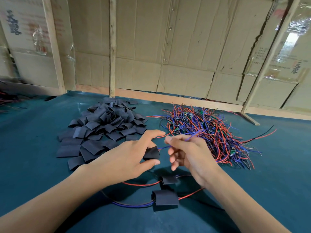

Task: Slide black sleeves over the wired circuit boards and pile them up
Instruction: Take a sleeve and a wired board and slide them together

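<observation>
Pinching a black sleeve (151, 153) mid-frame, left hand (129, 157) curls round it; right hand (188, 153) pinches blue wires (164, 147) leaving it. Two sleeved boards (165, 197) lie below; loose sleeves (102, 126) upper left.

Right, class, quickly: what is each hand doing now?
Left hand: holding a black sleeve.
Right hand: pinching the blue wire.

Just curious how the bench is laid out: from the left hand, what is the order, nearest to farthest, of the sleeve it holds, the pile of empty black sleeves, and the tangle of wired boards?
1. Held sleeve, gripped in the left hand.
2. Pile of black sleeves, just beyond, leftward.
3. Tangle of wired boards, farther right, past the right hand.
</observation>
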